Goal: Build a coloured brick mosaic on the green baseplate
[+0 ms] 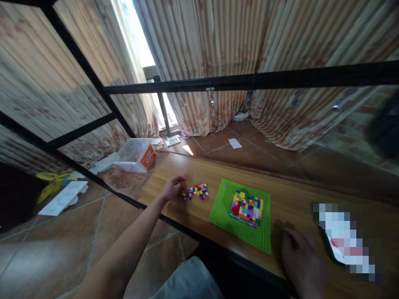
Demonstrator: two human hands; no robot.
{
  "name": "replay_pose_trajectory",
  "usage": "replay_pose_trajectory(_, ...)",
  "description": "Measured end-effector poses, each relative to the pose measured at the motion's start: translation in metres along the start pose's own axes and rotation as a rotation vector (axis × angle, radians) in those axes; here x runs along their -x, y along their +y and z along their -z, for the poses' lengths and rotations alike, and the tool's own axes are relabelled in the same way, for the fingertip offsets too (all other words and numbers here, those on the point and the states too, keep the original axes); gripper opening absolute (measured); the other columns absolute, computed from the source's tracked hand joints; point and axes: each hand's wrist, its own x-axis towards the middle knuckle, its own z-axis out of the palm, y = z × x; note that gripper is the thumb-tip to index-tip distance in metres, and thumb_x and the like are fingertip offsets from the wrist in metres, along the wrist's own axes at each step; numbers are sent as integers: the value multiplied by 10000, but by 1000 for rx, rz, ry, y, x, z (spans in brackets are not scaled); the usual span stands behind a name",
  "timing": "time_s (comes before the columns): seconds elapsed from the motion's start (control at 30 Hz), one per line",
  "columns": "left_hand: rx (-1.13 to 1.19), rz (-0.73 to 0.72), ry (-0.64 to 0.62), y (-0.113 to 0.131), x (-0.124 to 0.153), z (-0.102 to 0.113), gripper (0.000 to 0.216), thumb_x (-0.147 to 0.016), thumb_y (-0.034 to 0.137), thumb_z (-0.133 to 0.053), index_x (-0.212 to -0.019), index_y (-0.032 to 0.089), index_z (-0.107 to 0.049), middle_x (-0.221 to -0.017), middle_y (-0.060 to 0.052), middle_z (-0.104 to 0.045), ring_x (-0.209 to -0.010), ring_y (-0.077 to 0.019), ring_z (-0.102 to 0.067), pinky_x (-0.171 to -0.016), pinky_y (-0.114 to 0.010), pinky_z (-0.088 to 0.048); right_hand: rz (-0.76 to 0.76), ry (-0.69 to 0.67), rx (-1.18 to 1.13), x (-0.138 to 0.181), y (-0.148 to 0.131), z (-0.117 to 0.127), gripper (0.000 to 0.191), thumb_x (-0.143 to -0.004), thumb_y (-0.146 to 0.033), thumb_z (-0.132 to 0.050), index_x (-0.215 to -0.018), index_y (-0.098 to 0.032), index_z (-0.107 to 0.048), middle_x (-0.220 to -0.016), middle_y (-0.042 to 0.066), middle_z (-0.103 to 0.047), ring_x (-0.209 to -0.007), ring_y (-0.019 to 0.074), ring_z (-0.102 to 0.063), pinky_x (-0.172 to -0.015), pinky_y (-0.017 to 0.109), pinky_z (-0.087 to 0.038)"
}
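Observation:
My left hand (174, 187) is over the table at the left edge of a small heap of coloured toy bricks (199, 190). Its fingers are curled together, and whatever is between them is hidden. A green studded baseplate (220, 209) lies to the right of the heap. On it sits a roughly square, many-coloured brick build (246, 209) with an uneven top. Close to the baseplate's right edge is my right hand (299, 255), blurred and in shadow. Its fingers look bent inward, and I cannot make out anything in them.
The narrow wooden table (170, 164) has a dark front edge. A phone-like device (336, 249), partly pixelated, lies to the right. A clear plastic bin (134, 155) stands on the floor beyond the left end. Black metal bars (237, 82) cross in front of the curtains.

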Motion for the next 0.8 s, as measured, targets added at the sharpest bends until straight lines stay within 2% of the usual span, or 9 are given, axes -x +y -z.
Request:
replay_pose_trajectory(0.2, 39, -104, -21, 2, 46, 6, 237, -803, 143, -533, -982, 169, -685, -1023, -77, -645, -937, -171, -624, -853, -306, -514, -54, -18, 23, 1, 4, -1, 433, -847, -492, -390, -958, -217, -705, -1051, 110, -664, -793, 268, -619, -583, 359, -431)
replay_pose_trajectory(0.3, 1, -152, -31, 7, 49, 3, 245, -800, 118, -547, -977, 186, -701, -1056, -83, -646, -980, -186, -621, -898, -334, -505, -58, -10, 23, 2, 2, -1, 422, -842, -479, -398, -960, -216, -706, -1064, 112, -664, -807, 269, -620, -586, 358, -430)
replay_pose_trajectory(0.5, -18, -200, -21, 16, 49, -6, 162, -860, 205, -531, -874, 185, -691, -958, -84, -672, -923, -188, -632, -849, -324, -515, -47, 51, 36, 0, -5, -1, 399, -845, -444, -415, -935, -197, -715, -1012, 118, -673, -776, 251, -608, -602, 352, -427)
replay_pose_trajectory(0.67, 5, -21, 119, 23, 53, -16, 200, -864, 353, -522, -867, 182, -626, -790, -44, -676, -710, -173, -629, -686, -293, -514, -41, 76, -19, 1, -10, 0, 408, -873, -438, -396, -920, -177, -706, -1008, 122, -678, -820, 245, -616, -614, 329, -430)
replay_pose_trajectory(0.8, 239, 74, 149, 38, 53, -23, 319, -817, 474, -561, -901, 175, -632, -814, -47, -695, -738, -186, -646, -682, -285, -518, -37, 90, -67, -1, -15, 0, 386, -890, -411, -400, -932, -176, -704, -998, 115, -682, -825, 224, -622, -656, 322, -446)
